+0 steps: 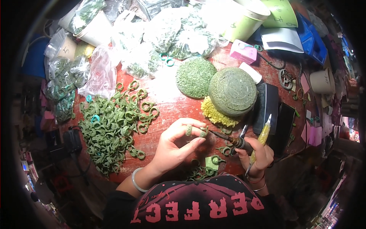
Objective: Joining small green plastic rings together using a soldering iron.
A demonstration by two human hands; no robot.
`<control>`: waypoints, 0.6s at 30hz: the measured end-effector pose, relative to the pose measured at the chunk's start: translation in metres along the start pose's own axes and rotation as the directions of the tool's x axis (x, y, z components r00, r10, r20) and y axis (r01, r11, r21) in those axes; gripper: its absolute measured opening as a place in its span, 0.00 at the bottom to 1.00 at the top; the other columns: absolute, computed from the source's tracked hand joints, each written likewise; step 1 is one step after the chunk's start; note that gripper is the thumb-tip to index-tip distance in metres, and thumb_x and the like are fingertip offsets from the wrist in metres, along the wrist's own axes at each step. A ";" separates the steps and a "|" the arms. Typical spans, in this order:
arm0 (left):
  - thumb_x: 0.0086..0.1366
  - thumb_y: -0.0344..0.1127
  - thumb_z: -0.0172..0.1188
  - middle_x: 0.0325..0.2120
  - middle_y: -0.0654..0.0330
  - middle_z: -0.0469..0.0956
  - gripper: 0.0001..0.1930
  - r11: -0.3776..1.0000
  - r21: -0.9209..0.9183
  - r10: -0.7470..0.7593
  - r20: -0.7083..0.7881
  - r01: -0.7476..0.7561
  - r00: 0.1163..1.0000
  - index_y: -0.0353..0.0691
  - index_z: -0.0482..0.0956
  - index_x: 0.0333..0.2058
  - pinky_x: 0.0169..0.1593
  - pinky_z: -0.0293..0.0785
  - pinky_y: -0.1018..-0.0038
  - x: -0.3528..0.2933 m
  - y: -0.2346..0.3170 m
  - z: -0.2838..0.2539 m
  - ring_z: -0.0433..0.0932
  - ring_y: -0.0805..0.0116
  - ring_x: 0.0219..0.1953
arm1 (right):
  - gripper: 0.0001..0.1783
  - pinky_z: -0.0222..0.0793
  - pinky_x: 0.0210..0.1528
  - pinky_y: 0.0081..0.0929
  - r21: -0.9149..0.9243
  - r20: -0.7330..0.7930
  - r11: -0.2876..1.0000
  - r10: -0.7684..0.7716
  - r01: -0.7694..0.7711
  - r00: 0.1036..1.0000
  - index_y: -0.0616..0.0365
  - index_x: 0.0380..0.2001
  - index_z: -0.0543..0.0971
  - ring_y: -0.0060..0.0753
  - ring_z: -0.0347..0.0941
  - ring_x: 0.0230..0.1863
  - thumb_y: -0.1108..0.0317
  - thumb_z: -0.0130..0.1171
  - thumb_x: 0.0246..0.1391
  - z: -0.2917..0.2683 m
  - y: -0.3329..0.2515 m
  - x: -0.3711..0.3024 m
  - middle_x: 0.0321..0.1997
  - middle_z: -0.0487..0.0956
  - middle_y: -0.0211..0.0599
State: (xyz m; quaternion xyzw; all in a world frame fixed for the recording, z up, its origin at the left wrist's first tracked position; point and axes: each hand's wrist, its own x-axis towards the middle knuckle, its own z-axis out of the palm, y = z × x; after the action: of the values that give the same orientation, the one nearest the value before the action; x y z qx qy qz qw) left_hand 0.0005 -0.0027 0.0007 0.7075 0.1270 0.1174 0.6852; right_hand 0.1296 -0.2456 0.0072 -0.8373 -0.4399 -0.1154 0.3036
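Between the thumb and fingertips of my left hand (176,142) is a small green ring (204,132). A second green ring (188,130) sits around one finger of that hand. My right hand (260,154) grips a soldering iron (239,143), its thin dark tip at the held ring; whether it touches I cannot tell. A yellow-handled tool (263,136) with a pale pointed end also rests in the right hand, slanting up. Close by is a slim dark pen-like tool (244,131); whether the hand holds it is unclear. Several loose green rings (202,172) lie below the hands.
A large heap of green rings (110,129) covers the table's left side. Beyond my hands stand a green round block (233,91), a grainy green disc (195,76) and a yellow grainy mass (219,114). A black box (265,108) stands right; filled plastic bags (179,32) line the back.
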 end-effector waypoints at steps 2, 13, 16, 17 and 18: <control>0.65 0.19 0.66 0.51 0.55 0.77 0.08 0.988 -0.137 -0.073 0.003 0.073 0.997 0.32 0.82 0.42 0.54 0.76 0.71 -0.003 -0.001 0.001 0.78 0.67 0.51 | 0.23 0.67 0.27 0.28 -0.045 -0.053 0.998 -0.035 0.032 0.998 0.57 0.39 0.85 0.33 0.76 0.23 0.49 0.76 0.52 0.003 0.003 0.000 0.30 0.84 0.29; 0.66 0.26 0.69 0.36 0.63 0.78 0.09 1.000 -0.029 0.011 0.293 -0.003 0.956 0.36 0.81 0.43 0.39 0.76 0.76 0.002 0.003 0.012 0.79 0.73 0.36 | 0.17 0.76 0.34 0.27 0.075 -0.159 0.996 0.051 -0.040 0.986 0.63 0.39 0.84 0.40 0.83 0.29 0.62 0.76 0.53 0.005 0.001 0.006 0.32 0.86 0.40; 0.60 0.22 0.70 0.36 0.58 0.77 0.11 0.972 0.172 0.098 0.313 -0.158 0.945 0.35 0.82 0.41 0.42 0.75 0.74 0.000 0.004 0.020 0.80 0.66 0.37 | 0.17 0.76 0.33 0.28 0.114 -0.161 0.993 0.039 -0.020 0.986 0.63 0.39 0.84 0.41 0.84 0.29 0.65 0.77 0.51 0.005 0.002 0.007 0.32 0.85 0.40; 0.60 0.23 0.70 0.35 0.57 0.76 0.11 0.949 0.264 0.078 0.333 -0.172 0.940 0.36 0.82 0.41 0.40 0.76 0.71 -0.001 0.008 0.023 0.80 0.62 0.36 | 0.17 0.76 0.33 0.28 0.109 -0.169 0.994 0.040 -0.022 0.985 0.63 0.39 0.84 0.41 0.84 0.29 0.65 0.77 0.51 0.004 0.003 0.005 0.32 0.85 0.40; 0.60 0.24 0.70 0.34 0.56 0.76 0.11 0.915 0.358 0.054 0.345 -0.185 0.937 0.38 0.82 0.42 0.37 0.77 0.69 -0.001 0.010 0.025 0.81 0.57 0.35 | 0.17 0.76 0.33 0.28 0.102 -0.168 0.995 0.037 -0.020 0.985 0.63 0.39 0.83 0.41 0.84 0.29 0.65 0.77 0.51 0.004 0.003 0.004 0.32 0.85 0.40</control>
State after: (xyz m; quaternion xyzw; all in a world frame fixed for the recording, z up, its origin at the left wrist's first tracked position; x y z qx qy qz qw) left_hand 0.0080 -0.0271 0.0102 0.8441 -0.0121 0.0132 0.5359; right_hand 0.1343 -0.2423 0.0047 -0.8144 -0.4056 -0.1598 0.3830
